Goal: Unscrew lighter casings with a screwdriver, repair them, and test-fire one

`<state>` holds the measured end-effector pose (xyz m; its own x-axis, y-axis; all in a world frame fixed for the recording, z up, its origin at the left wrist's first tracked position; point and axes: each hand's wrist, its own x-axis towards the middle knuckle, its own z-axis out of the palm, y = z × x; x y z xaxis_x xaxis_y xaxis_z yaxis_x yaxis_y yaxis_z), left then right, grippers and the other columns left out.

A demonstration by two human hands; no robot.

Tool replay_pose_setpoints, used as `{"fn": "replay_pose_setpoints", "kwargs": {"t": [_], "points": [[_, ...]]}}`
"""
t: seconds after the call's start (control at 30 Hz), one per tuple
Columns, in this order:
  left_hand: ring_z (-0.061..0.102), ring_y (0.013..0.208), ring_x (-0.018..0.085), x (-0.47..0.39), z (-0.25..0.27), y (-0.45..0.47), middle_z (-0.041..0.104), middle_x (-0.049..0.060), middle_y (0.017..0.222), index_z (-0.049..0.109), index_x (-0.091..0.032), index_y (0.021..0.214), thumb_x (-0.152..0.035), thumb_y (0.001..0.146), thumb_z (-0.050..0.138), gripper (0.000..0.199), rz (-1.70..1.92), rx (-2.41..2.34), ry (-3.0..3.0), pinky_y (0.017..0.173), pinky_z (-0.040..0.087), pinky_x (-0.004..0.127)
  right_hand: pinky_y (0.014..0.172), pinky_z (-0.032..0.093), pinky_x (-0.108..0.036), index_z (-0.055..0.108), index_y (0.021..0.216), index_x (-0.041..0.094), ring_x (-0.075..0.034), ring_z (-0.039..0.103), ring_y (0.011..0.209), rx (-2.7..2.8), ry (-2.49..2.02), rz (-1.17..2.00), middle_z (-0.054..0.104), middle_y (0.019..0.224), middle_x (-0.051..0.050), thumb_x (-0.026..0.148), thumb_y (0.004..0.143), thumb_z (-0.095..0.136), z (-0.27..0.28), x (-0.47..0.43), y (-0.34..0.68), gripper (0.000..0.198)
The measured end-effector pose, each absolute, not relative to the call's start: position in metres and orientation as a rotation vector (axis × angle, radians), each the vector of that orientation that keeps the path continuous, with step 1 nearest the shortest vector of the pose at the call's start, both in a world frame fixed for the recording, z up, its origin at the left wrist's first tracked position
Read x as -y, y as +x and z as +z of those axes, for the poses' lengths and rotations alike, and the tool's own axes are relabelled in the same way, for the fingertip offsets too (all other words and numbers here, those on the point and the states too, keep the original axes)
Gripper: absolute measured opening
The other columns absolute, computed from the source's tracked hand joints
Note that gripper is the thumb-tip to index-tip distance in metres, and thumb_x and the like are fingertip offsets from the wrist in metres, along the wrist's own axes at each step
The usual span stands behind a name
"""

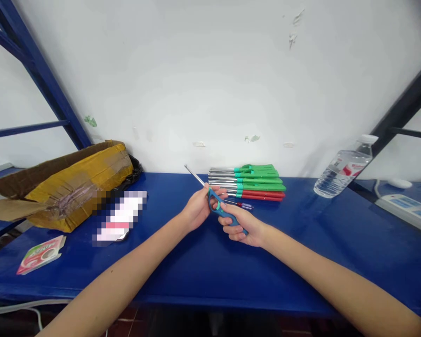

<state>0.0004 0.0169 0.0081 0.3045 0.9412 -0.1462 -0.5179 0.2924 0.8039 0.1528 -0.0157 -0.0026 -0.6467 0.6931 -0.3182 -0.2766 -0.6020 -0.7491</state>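
A blue long-nosed gas lighter [233,220] is held above the front middle of the desk, its thin metal tube slanting up and to the left. My right hand [243,225] wraps round the blue handle, with the thumb near the green trigger. Around the base of the tube, my left hand [199,207] steadies the lighter between thumb and fingers, some fingertips reaching out behind it. Just beyond the hands lies a stack of green lighters [261,180] and red lighters [263,194], tubes to the left. A small screwdriver [245,206] with a clear purplish handle lies before them, partly hidden.
On the blue desk [182,281], an open taped cardboard box [80,182] stands left, near a blurred-out flat object [124,215] and a torn card package [42,254]. A tilted-looking water bottle [344,171] and a white power strip [407,210] are at right. A wall [210,84] rises behind.
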Motion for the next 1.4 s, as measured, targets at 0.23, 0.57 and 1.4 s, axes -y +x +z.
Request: {"fn": "replay_pose_setpoints", "kwargs": {"t": [0.23, 0.57, 1.4], "points": [[0.070, 0.097, 0.021, -0.008, -0.001, 0.006, 0.071, 0.017, 0.106, 0.066, -0.009, 0.088, -0.036, 0.105, 0.034, 0.045, 1.089, -0.764, 0.706, 0.075, 0.052, 0.026, 0.029, 0.018, -0.009, 0.046, 0.099, 0.025, -0.002, 0.021, 0.033, 0.995, -0.971, 2.155, 0.037, 0.059, 0.010, 0.041, 0.100, 0.044, -0.002, 0.026, 0.153, 0.016], [0.069, 0.097, 0.020, -0.004, 0.001, 0.006, 0.071, 0.016, 0.106, 0.066, -0.010, 0.090, -0.038, 0.105, 0.033, 0.045, 1.071, -0.746, 0.700, 0.074, 0.050, 0.025, 0.029, 0.018, -0.009, 0.045, 0.100, 0.025, -0.002, 0.021, 0.033, 1.012, -0.975, 2.177, 0.036, 0.059, 0.010, 0.041, 0.100, 0.042, -0.001, 0.028, 0.157, 0.017], [0.064, 0.063, 0.015, 0.004, -0.002, 0.008, 0.072, 0.012, 0.088, 0.064, -0.012, 0.086, -0.035, 0.104, 0.036, 0.041, 1.078, -0.834, 0.736, 0.066, 0.050, 0.028, 0.029, 0.018, -0.010, 0.045, 0.097, 0.024, -0.002, 0.022, 0.034, 1.116, -1.096, 2.155, 0.038, 0.059, 0.010, 0.043, 0.098, 0.047, 0.004, 0.028, 0.164, 0.019]]}}
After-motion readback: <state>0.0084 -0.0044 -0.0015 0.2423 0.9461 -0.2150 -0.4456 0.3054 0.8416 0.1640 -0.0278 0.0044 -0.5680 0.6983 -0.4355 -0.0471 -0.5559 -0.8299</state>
